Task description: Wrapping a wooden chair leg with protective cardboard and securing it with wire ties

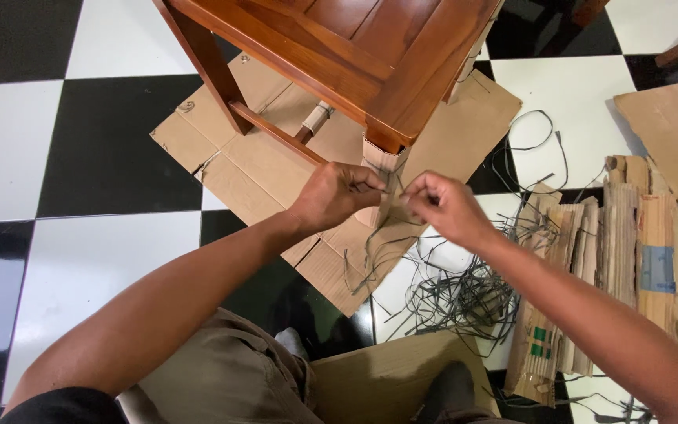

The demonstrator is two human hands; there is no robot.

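a thin black strap [392, 188] was pinched by the left hand [335, 194] and right hand [442, 206], both grips closed on it, at the cardboard-wrapped leg [382, 157] at 12 o'clock; it was judged light, limp, slippery, best held near the knot.

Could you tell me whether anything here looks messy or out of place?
Yes: loose dark strips lie tangled across the checkered floor beside the right hand, spilling off the flattened cardboard under the wooden chair.

A furniture-packing workshop floor (black-and-white tiles [80, 141]): wooden chair [355, 55], cardboard sheets [276, 173], loose strapping [464, 298].
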